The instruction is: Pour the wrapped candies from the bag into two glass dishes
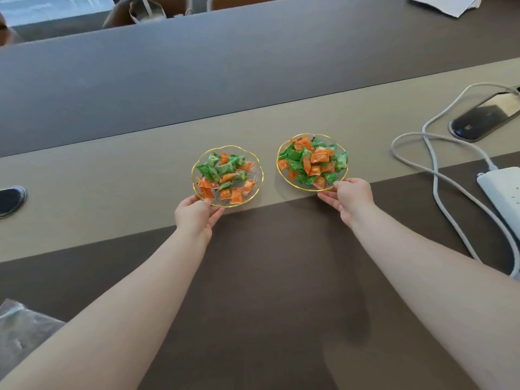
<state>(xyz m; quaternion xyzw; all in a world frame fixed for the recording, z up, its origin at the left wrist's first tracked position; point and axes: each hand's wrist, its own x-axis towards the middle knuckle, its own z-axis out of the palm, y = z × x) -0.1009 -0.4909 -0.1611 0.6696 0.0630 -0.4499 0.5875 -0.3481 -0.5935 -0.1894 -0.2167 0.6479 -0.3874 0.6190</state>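
Observation:
Two gold-rimmed glass dishes sit side by side on the beige strip of the table, each full of green and orange wrapped candies. My left hand (195, 213) grips the near edge of the left dish (254, 190). My right hand (350, 197) grips the near edge of the right dish (282, 171). A clear, crumpled plastic bag (21, 327) lies at the near left corner, apart from both hands; I cannot tell what is in it.
A white power strip (503, 190) with grey cables (439, 175) lies at the right. A dark oval cable port (486, 115) sits far right, another one (11, 198) at the left edge. A grey partition (197, 74) rises behind the dishes. Papers (447, 4) lie far back right.

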